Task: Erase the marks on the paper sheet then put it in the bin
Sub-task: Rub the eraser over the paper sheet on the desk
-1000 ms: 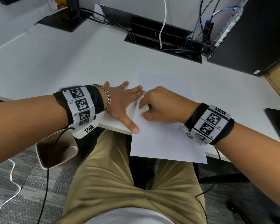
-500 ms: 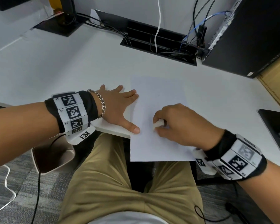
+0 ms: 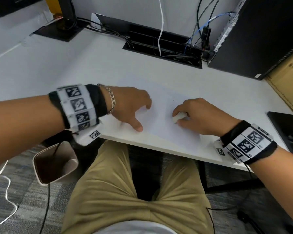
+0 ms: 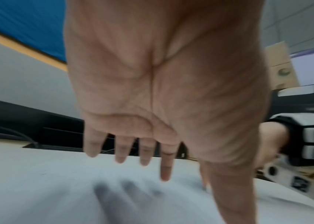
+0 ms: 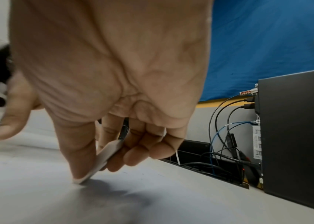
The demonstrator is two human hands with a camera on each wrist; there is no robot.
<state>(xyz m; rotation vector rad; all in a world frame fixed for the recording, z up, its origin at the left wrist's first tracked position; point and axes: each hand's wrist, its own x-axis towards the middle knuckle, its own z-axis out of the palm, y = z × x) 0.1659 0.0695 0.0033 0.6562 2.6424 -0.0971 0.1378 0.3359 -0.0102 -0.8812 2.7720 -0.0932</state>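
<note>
A white paper sheet point(image 3: 159, 129) with faint pencil marks lies flat on the white desk point(image 3: 74, 68) near its front edge. My right hand point(image 3: 180, 118) pinches a small white eraser point(image 3: 177, 117) between thumb and fingers. In the right wrist view the eraser point(image 5: 102, 162) has its tip touching the paper point(image 5: 37, 189). My left hand point(image 3: 142, 116) hovers just above the sheet's left side, with straight, spread fingers point(image 4: 164, 166) and their shadow below. A beige bin point(image 3: 71, 149) stands on the floor under my left forearm.
At the back right stands a black computer tower point(image 3: 260, 36) beside a cable cut-out point(image 3: 162, 46) full of wires. A monitor base point(image 3: 57, 31) is at the back left, a cardboard box point(image 3: 291, 78) and a dark device point(image 3: 284, 122) at the right edge.
The sheet has slid up and no longer hangs over the desk's front edge. My right hand moved the eraser from the sheet's left edge to its middle. My left hand lifted from pressing flat.
</note>
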